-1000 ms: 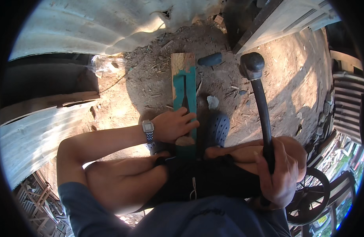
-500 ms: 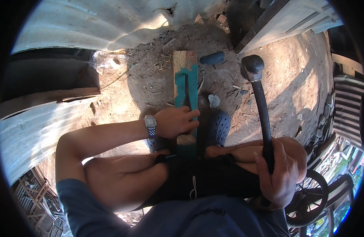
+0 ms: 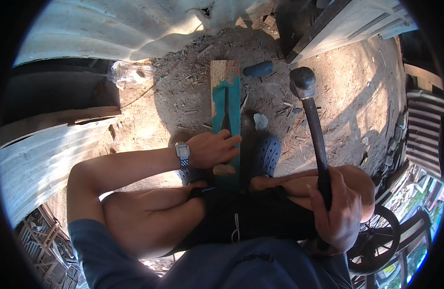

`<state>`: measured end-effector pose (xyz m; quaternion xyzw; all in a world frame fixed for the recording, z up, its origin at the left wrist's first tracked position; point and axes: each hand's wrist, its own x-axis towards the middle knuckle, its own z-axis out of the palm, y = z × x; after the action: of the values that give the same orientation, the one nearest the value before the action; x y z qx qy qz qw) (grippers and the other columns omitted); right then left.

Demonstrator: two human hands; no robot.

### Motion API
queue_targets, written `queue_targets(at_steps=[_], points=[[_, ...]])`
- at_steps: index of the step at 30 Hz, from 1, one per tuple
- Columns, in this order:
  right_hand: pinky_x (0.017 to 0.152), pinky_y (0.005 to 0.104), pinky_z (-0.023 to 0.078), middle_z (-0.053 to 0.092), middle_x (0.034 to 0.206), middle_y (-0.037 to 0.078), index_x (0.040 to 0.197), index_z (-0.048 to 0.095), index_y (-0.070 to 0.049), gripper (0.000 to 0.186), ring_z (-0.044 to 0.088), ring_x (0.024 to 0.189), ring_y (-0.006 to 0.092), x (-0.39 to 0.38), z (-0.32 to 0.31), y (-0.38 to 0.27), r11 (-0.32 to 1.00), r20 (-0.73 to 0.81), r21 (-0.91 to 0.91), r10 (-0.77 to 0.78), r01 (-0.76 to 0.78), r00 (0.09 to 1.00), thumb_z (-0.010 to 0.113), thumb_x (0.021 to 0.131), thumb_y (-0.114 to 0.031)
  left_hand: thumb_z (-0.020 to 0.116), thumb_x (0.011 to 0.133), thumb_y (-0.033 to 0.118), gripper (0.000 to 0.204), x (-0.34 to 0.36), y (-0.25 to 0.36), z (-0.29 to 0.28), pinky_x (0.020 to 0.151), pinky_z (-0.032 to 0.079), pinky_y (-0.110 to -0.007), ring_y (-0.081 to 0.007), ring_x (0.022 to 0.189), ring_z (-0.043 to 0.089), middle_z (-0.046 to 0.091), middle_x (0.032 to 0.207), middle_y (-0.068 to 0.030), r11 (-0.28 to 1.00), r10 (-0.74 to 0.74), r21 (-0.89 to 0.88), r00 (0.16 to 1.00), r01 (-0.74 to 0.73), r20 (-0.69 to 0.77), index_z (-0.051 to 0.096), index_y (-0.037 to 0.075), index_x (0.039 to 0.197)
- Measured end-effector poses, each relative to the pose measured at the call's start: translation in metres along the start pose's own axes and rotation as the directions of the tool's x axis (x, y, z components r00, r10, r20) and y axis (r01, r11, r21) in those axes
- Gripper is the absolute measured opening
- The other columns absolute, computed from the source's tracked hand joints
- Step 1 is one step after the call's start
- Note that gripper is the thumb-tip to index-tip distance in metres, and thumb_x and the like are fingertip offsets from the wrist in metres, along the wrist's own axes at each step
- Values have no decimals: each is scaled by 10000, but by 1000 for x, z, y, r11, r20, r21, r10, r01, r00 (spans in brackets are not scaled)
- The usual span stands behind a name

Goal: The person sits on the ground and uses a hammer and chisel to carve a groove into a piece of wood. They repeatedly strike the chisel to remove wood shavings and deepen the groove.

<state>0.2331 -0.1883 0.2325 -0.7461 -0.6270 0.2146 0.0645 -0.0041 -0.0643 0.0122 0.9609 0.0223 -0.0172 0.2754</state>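
A wooden board point(image 3: 235, 103) with worn green paint lies lengthwise between my feet, its far end bare wood. On it, my left hand point(image 3: 215, 148) is closed around a chisel point(image 3: 226, 113). The dark, narrow blade points away from me along the board, and a pale brown butt end point(image 3: 224, 169) shows on the near side of the fist. My fingers hide the part between. Off to the right, my right hand point(image 3: 341, 212) grips a hammer point(image 3: 314, 125) by its dark handle. The hammer's rounded black head is up and well apart from the chisel.
Wood chips litter the dirt floor point(image 3: 193, 82). A dark blue cylindrical object point(image 3: 258, 69) lies beside the board's far end, and a whitish scrap point(image 3: 261, 121) nearer. Corrugated sheets point(image 3: 97, 29) stand ahead and left, a panel point(image 3: 347, 33) at far right. A wheel point(image 3: 376, 241) is behind my right knee.
The hammer head has shifted slightly left. My left hand keeps its hold on the chisel with hardly any movement, and the board looks almost unmoved.
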Motion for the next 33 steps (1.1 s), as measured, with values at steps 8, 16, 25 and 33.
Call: queue_targets(at_steps=[8,16,25,33], points=[[536,449,489,653,714,150,1136,579,30,345,656,600,361,2,1,-3,999,18,-30,14,-13,1000,692,897,-191,642,852,211,212,3,1,-3,641,578,-306,-224,940,566,498,1133,-89,999,-24,-28,1000,24,11,597,55,989],[541,446,497,654,703,142,1161,570,28,379,659,594,351,0,2,-1,1000,62,-8,25,-25,998,697,894,-208,650,825,255,232,2,-1,-2,660,574,-322,-225,929,563,496,1121,-81,999,-9,-36,1000,8,-3,603,101,993],[582,417,526,654,816,159,1143,572,41,380,669,662,328,-1,0,6,981,202,65,-195,185,960,708,865,-178,655,823,250,240,2,-7,16,707,573,-333,-240,929,564,502,1132,-95,976,34,-211,994,-54,-101,603,96,1000],[598,323,461,531,727,34,1058,597,-11,276,577,698,175,-2,-6,4,712,563,225,-652,665,508,618,844,-185,698,786,247,215,5,-13,11,635,545,-345,-229,845,584,495,1035,-77,994,103,-27,989,-107,-108,586,109,907]])
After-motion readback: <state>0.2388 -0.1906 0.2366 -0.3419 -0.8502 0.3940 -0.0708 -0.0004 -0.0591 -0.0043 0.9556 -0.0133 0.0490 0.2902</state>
